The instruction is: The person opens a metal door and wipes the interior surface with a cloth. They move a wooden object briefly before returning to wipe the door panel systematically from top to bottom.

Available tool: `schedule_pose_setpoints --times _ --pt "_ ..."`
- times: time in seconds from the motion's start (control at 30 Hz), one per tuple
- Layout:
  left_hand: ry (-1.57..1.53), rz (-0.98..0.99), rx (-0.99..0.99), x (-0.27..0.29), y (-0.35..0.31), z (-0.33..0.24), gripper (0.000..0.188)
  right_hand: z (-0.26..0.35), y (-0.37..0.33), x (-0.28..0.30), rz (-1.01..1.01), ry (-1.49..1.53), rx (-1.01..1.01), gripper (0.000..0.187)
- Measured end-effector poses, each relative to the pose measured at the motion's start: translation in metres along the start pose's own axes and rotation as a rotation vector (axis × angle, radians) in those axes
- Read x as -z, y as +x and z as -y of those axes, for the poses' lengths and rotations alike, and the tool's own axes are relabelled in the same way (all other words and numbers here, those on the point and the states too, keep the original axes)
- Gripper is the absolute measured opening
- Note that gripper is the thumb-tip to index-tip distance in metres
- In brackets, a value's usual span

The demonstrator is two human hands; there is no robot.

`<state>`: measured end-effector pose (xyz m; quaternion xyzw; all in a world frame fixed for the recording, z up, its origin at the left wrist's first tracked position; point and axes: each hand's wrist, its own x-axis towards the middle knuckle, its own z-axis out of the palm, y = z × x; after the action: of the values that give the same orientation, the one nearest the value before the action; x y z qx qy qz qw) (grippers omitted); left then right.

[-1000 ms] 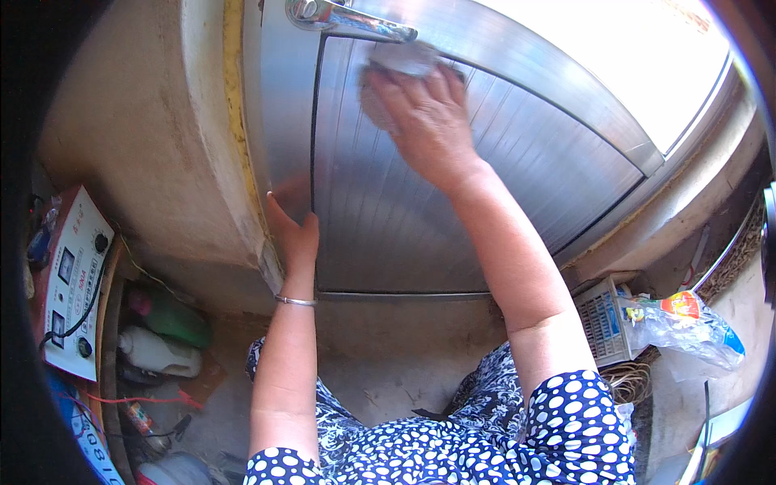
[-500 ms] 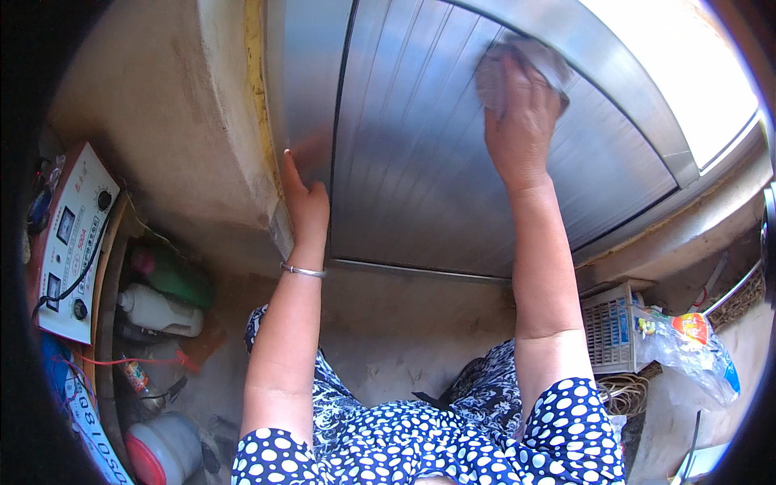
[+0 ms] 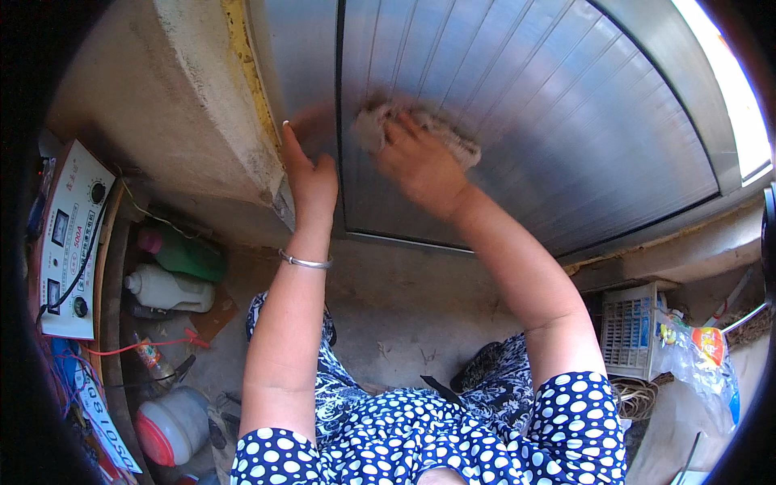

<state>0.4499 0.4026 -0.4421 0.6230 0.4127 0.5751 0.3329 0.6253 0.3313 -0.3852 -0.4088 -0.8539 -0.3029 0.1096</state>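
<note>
A crumpled greyish-white cloth (image 3: 446, 139) lies against a ribbed silvery metal panel (image 3: 517, 182), pressed there by my right hand (image 3: 426, 167). The hand is slightly blurred and its fingers spread over the cloth. To the left, my left hand (image 3: 311, 184) rests at the panel's smooth metal frame (image 3: 301, 48), beside the wall edge. One of its fingers points up and its thumb stands apart; the other fingers are mostly hidden. It seems to hold nothing. A silver bangle (image 3: 305, 260) circles my left wrist.
At left stand a red-and-white device with dials (image 3: 77, 242), a white jug (image 3: 171, 289), a green bottle (image 3: 190, 255) and a red-lidded tub (image 3: 174, 426). At right are a white plastic crate (image 3: 629, 333) and a clear plastic bag (image 3: 699, 368). A plastered wall (image 3: 162, 105) adjoins the frame.
My right hand has swept the cloth left and downward across the panel, from its upper right part toward the left frame. My left hand stays at about the same spot.
</note>
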Motion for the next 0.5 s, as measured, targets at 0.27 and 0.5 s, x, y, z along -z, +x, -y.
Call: schedule_pose_setpoints --times 0.27,0.5 --pt "0.084 -0.057 0.032 -0.005 -0.004 -0.012 0.069 0.064 -0.064 -0.125 0.226 0.196 -0.030 0.032" --pt "0.163 -0.070 -0.019 -0.005 -0.002 0.001 0.073 0.059 -0.041 -0.094 0.194 -0.012 0.089 0.033"
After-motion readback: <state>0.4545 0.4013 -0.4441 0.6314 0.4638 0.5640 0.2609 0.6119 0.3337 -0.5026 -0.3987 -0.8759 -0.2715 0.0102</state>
